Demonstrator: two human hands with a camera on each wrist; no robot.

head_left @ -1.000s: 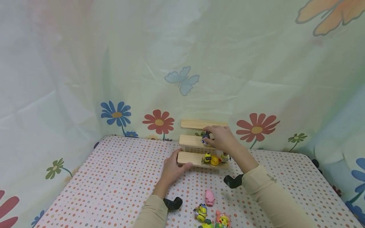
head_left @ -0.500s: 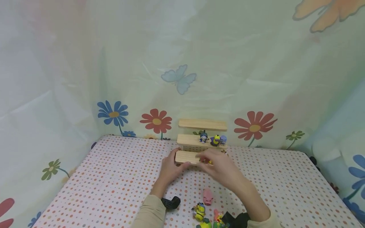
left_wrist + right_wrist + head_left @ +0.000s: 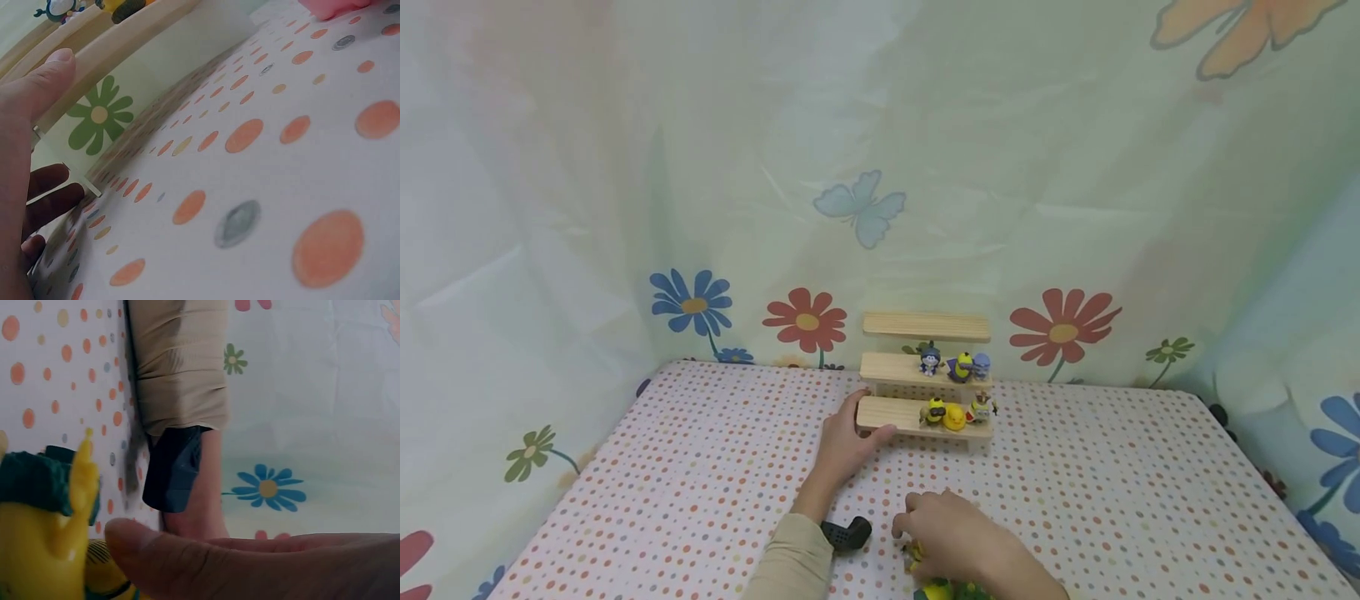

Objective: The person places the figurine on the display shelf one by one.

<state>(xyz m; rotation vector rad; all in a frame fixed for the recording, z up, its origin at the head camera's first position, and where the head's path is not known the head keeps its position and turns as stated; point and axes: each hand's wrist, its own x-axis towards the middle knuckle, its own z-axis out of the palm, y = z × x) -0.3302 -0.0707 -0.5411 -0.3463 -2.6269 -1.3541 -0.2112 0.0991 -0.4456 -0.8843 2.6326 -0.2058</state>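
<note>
A three-tier wooden shelf (image 3: 895,417) stands at the back of the dotted cloth. My left hand (image 3: 848,432) grips the left end of its lowest tier, thumb on the front edge (image 3: 53,78). Three small figures (image 3: 958,365) stand on the middle tier and three more (image 3: 953,414) on the lowest; the top tier is bare. My right hand (image 3: 928,533) hovers low over loose toy figures (image 3: 936,590) near the front edge. In the right wrist view its thumb (image 3: 187,562) lies straight beside a yellow and green figure (image 3: 37,550). No grip shows.
A flowered sheet (image 3: 880,208) hangs close behind the shelf and along both sides. A pink toy (image 3: 337,6) lies on the dotted cloth (image 3: 700,467) near the shelf. Black wrist cameras (image 3: 846,533) sit on both beige-sleeved forearms.
My right hand left the blue figure on the middle tier, drew back past the lowest tier and came down over the loose toys at the front. The left hand stayed on the shelf.
</note>
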